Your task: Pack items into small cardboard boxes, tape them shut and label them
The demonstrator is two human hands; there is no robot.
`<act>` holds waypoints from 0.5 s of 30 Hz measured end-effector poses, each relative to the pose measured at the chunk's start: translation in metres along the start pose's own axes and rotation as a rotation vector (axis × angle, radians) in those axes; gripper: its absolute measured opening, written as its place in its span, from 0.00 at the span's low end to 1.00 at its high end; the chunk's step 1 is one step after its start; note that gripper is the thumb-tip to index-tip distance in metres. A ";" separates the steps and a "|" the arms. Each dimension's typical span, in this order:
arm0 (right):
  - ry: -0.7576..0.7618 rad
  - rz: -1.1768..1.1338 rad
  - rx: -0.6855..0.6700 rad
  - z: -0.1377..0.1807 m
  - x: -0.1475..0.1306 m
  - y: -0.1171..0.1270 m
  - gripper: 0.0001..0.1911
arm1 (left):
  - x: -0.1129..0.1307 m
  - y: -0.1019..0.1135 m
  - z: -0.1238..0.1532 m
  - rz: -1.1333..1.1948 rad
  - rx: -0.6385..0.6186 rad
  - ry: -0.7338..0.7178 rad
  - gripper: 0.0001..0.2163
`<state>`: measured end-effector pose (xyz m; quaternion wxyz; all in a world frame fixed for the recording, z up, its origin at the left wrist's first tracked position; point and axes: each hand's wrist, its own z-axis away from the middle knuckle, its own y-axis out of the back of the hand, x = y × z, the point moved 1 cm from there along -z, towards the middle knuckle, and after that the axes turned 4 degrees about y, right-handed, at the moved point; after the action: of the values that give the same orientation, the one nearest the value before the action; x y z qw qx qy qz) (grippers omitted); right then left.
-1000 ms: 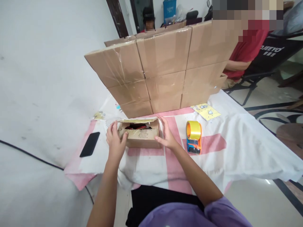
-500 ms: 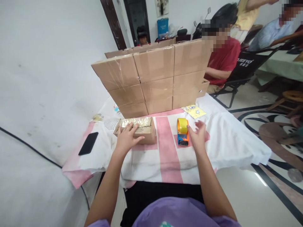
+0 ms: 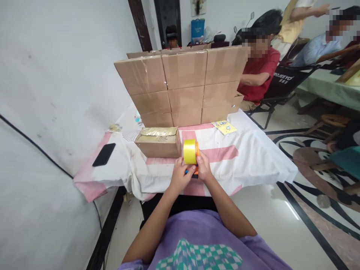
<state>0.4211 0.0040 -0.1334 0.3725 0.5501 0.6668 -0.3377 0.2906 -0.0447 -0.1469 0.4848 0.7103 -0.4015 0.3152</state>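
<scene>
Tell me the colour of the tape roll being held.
Yellow. The tape roll shows best in the head view.

Nine sealed cartons (image 3: 185,86) are showing in the wall at the back, running three across and three high. One smaller carton (image 3: 159,144) is sitting in front. One tape dispenser (image 3: 190,152) is carrying a single yellow roll, and two hands are gripping it: the left hand (image 3: 180,176) and the right hand (image 3: 203,168). One black phone (image 3: 104,154) and one yellow card (image 3: 224,127) are lying out. Four other people are showing beyond: person in red (image 3: 260,69), person in a dark cap (image 3: 171,33), person in yellow (image 3: 292,26), person in pale blue (image 3: 315,48).
</scene>
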 end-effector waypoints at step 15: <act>-0.129 -0.250 0.545 -0.018 -0.067 0.012 0.24 | 0.023 0.014 0.060 0.184 -0.207 0.060 0.27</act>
<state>0.4383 -0.0107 -0.0671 0.2083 0.5207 0.5890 -0.5819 0.2926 -0.1098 -0.1414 0.5362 0.6071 -0.4804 0.3363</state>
